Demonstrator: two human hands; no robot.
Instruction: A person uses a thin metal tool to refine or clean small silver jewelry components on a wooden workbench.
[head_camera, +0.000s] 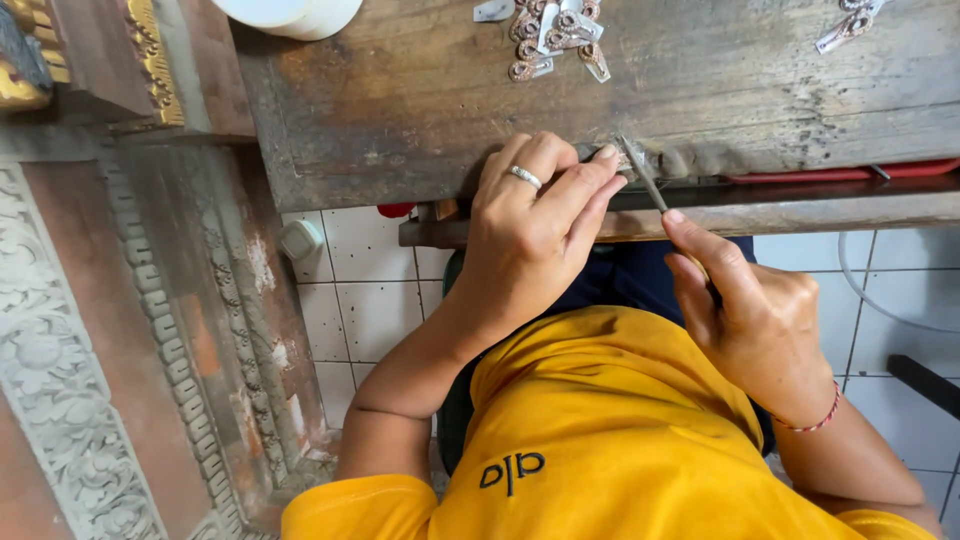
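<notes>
Nearest: my yellow shirt (620, 440) fills the bottom of the view and hides my lap and most of the seat.

Right hand (745, 310): fingers closed together around a thin metal file (645, 180), forefinger laid along its shaft. The handle end is buried in my palm, so I cannot see how much of it I really have. The tip reaches up to the front edge of the wooden bench (420, 110).

Left hand (535, 225): fingers curled and pinched at that same edge, ring on one finger. Whatever they clamp is covered by the fingertips; I take it to be a small metal piece, but I cannot make out its shape or say for certain that anything is there.

Risks, as I judge them:
- The file's tip sits just beside my left fingertips. A skid off the edge would run it into them.
- The grip on the hidden piece looks small; a hard stroke could flick it out and down onto the white tiled floor (375, 300).
- A thin file pressed at an angle may bend or chatter.

Farther: a cluster of small ornate metal pieces (555, 35) lies near the bench's back, well apart from my hands; another (850, 22) is cut by the top edge. A white round container (290, 12) is cut off too. The carved panel (80, 330) at left runs out of frame.
</notes>
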